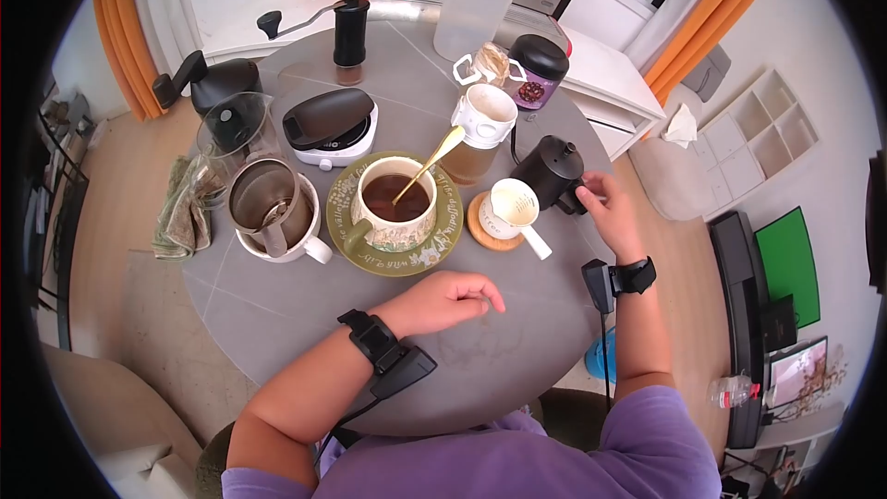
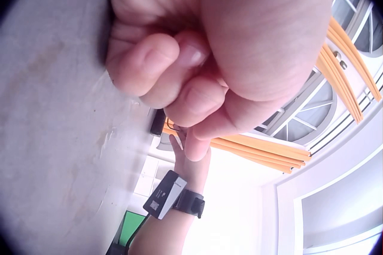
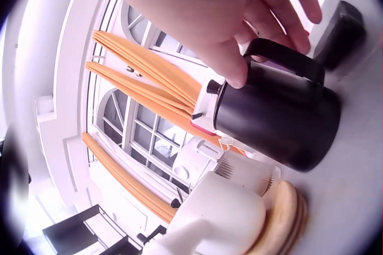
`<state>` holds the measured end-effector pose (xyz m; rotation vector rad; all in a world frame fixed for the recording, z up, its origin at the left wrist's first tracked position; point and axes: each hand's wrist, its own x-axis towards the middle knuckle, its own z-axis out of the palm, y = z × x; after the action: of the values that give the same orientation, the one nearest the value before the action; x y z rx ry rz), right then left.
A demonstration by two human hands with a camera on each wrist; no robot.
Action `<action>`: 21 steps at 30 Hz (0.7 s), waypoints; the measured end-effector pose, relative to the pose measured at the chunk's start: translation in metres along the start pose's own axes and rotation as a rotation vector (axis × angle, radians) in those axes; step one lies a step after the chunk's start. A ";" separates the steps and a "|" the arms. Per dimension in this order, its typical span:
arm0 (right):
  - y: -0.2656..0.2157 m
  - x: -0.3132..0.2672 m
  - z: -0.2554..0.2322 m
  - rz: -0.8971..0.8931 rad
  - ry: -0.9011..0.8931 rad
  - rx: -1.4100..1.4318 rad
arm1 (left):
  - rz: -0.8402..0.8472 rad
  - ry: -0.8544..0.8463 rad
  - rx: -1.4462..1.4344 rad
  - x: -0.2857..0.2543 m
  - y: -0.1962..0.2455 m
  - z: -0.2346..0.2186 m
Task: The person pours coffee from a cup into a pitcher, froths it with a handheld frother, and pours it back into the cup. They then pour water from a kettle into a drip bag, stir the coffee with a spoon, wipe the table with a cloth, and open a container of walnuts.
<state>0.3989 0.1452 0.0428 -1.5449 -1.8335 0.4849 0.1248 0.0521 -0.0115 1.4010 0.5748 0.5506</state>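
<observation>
My right hand is at the handle of a black lidded pitcher. In the right wrist view the thumb lies right at the top of the handle, while the other fingers spread loosely behind it without closing round it. The pitcher stands upright on the table. Just left of it, a small white cup with a side handle sits on a round wooden coaster. My left hand rests on the near part of the table, its fingers loosely curled with nothing in them.
A patterned mug of dark liquid with a gold spoon stands on a green plate. Left are a white mug holding a metal cup, a scale and a cloth. Behind stand a hand grinder and a jar.
</observation>
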 end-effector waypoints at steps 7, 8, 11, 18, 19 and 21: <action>-0.070 0.016 0.000 -0.354 0.088 -0.005 | -0.018 -0.016 -0.031 -0.001 0.002 -0.001; -0.076 0.022 0.005 -0.357 0.084 -0.002 | -0.019 -0.010 -0.031 -0.001 0.002 -0.001; -0.092 0.040 0.022 -0.337 -0.116 0.123 | 0.028 0.007 -0.005 -0.001 0.002 0.000; -0.096 0.079 0.056 -0.431 -0.371 0.147 | 0.090 0.030 0.061 -0.001 0.001 -0.001; -0.099 0.081 0.057 -0.397 -0.384 0.161 | 0.091 0.019 0.073 0.000 0.001 -0.001; -0.103 0.083 0.059 -0.331 -0.408 0.190 | 0.093 0.021 0.078 0.000 0.001 -0.001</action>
<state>0.2792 0.2108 0.0916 -1.0401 -2.2224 0.8324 0.1241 0.0527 -0.0107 1.5025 0.5548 0.6235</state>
